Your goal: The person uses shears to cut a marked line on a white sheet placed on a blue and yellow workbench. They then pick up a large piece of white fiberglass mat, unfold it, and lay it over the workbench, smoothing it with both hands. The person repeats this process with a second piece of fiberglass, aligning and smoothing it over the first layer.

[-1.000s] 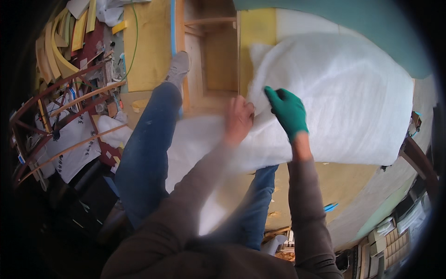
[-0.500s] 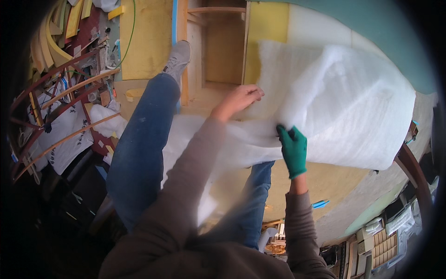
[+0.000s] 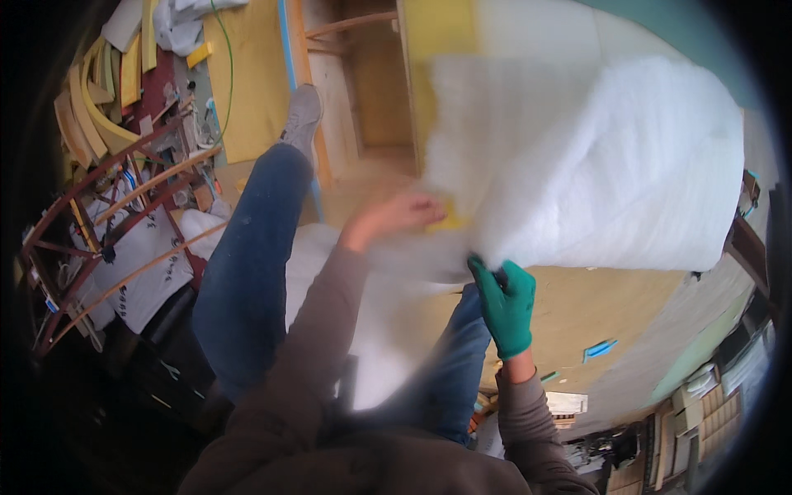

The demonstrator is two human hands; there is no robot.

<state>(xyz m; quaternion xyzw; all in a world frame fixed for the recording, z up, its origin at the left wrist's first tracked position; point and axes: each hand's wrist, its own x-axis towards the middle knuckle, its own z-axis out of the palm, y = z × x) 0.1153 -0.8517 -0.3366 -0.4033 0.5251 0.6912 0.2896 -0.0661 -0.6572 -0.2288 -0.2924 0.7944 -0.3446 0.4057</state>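
Note:
White fluffy batting [image 3: 635, 157] covers a padded piece on the right, and a further length of it [image 3: 384, 318] hangs down between my legs. My right hand [image 3: 506, 305], in a green glove with dark fingertips, pinches the batting at its near edge. My bare left hand [image 3: 400, 216] is just left of the batting, above its loose part. Its fingers are smeared by motion, so I cannot see whether they hold anything. Yellow foam [image 3: 452, 33] shows along the left side of the batting.
A wooden frame [image 3: 320, 115] with an open compartment stands ahead, my shoe [image 3: 304, 120] beside it. Curved foam strips [image 3: 91, 103], a dark red frame [image 3: 107, 194] and a white printed sack [image 3: 148, 272] crowd the left. A blue object [image 3: 600, 350] lies at right.
The view has shifted slightly. My left hand has moved a little left and nearer to me. My right hand keeps its pinch on the batting, whose near edge is pulled slightly nearer.

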